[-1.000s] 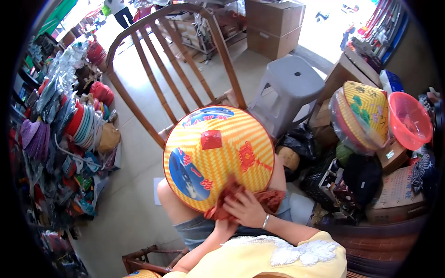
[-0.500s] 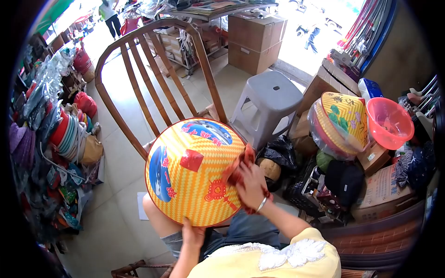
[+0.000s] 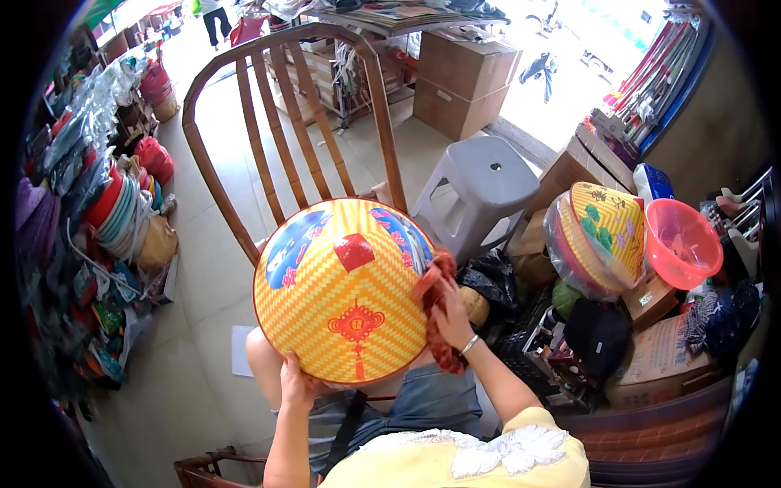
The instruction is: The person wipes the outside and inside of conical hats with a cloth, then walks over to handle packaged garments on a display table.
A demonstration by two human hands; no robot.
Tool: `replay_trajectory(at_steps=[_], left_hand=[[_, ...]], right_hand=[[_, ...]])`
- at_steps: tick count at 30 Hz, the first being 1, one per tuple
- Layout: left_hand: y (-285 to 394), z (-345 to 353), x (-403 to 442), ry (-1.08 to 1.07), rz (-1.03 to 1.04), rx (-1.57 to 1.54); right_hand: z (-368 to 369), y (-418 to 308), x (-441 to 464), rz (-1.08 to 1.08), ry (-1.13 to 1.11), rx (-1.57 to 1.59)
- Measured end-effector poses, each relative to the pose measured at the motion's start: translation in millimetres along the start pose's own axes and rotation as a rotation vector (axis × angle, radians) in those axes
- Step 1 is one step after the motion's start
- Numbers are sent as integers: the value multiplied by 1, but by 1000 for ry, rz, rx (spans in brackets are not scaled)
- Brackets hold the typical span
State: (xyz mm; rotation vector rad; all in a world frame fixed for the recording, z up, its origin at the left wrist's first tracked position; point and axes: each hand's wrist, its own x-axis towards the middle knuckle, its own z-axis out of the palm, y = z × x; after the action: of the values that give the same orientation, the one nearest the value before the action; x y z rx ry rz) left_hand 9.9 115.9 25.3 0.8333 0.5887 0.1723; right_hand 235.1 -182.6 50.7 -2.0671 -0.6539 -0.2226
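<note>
A yellow-and-orange woven conical hat point(image 3: 366, 276) rests over my lap, its peak covered by a red diamond patch. Blue oval pictures and a red knot design decorate its sides. My left hand point(image 3: 297, 382) pinches the hat's rim at the lower left, thumb on top. At the right edge, my right hand point(image 3: 452, 319) presses a crumpled reddish-brown cloth point(image 3: 439, 285) against the hat. That hand's fingers are bent over the cloth, and a bracelet circles the wrist.
A wooden slatted chair point(image 3: 382, 122) stands in front of me, with a grey plastic stool point(image 3: 484, 183) to its right. More conical hats point(image 3: 606, 228) in plastic, a pink basin point(image 3: 683, 244) and cardboard boxes point(image 3: 468, 81) are around. Bagged goods point(image 3: 106, 203) line the left side.
The hat has turned clockwise, bringing the red knot design to the near side. My left hand has shifted left along the rim; the right hand and cloth moved slightly to the hat's edge.
</note>
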Motion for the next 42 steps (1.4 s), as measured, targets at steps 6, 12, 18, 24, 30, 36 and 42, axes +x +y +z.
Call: replay_trajectory(at_steps=[6,12,18,24,30,36,42], left_hand=[[-67,88,-29,178,-39,-348],[-63,74,-38,129,-75,-203],[-28,31,-59,137,-24,-106],[-42,37,-46,223,51,-186],[-70,50,-57,110,-144,-337],[-52,58,-41,184,-120,-141],[-49,47,-38,190,-98,-95]], right_hand=[[22,-76,-25,-99,-80,-199],[40,-109,-20,-657,-410,-251],[14,-33,83,-90,-106,101],[13,-91,53,-155,-159,-20],[18,-120,31,-404,-298,-244],[19,-46,93,-217,-222,166],[17,48,91,83,-199,271]])
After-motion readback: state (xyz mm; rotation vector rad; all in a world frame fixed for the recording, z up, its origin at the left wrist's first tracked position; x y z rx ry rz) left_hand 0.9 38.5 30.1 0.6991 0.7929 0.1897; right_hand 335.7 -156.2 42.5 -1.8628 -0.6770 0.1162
